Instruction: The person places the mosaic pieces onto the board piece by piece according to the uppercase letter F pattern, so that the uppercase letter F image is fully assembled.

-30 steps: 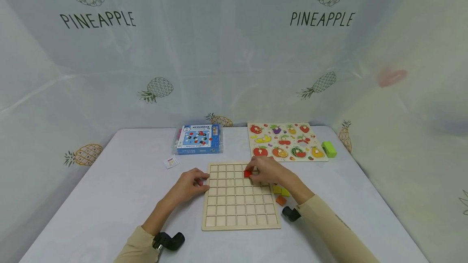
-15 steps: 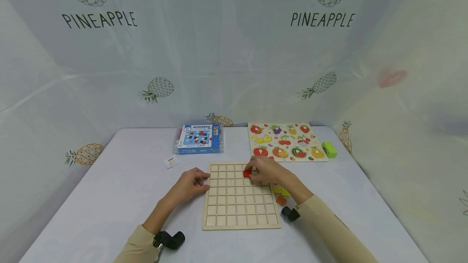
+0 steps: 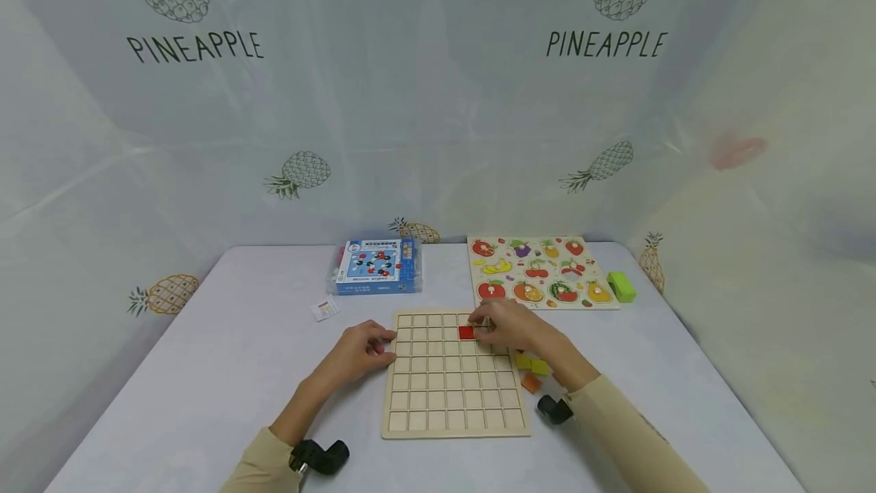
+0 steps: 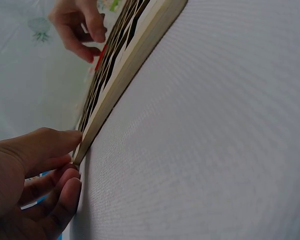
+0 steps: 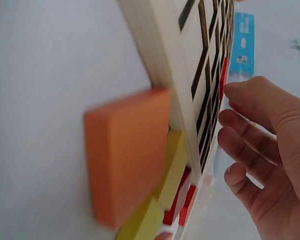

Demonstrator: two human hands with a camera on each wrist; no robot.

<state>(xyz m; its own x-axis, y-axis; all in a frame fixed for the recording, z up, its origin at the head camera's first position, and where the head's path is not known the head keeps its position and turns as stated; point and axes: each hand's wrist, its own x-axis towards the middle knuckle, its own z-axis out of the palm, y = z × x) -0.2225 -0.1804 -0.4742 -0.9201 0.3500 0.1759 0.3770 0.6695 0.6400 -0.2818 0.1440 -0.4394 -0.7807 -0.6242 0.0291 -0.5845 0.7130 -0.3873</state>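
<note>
head view: since the earlier frame, the right hand [image 3: 509, 324] has released the red tile [image 3: 466, 332] and shifted slightly to its right. the tile lies in a cell of the wooden grid board [image 3: 455, 434], second row from the far edge. the right hand's fingers are loosely bent and grip nothing. the left hand [image 3: 356, 351], thumb and fingers spread, rests against the board's left edge. yellow blocks [image 3: 539, 367] and an orange block [image 3: 531, 383] lie beside the right edge; behind are a blue box [image 3: 379, 265], a fruit puzzle [image 3: 553, 270] and a green block [image 3: 621, 287].

left wrist view: thumb and fingertips touch the board near a corner.

right wrist view: one fingertip is at the tile's edge; contact cannot be told. a dark red block [image 5: 177, 197] lies beyond the yellow ones.
</note>
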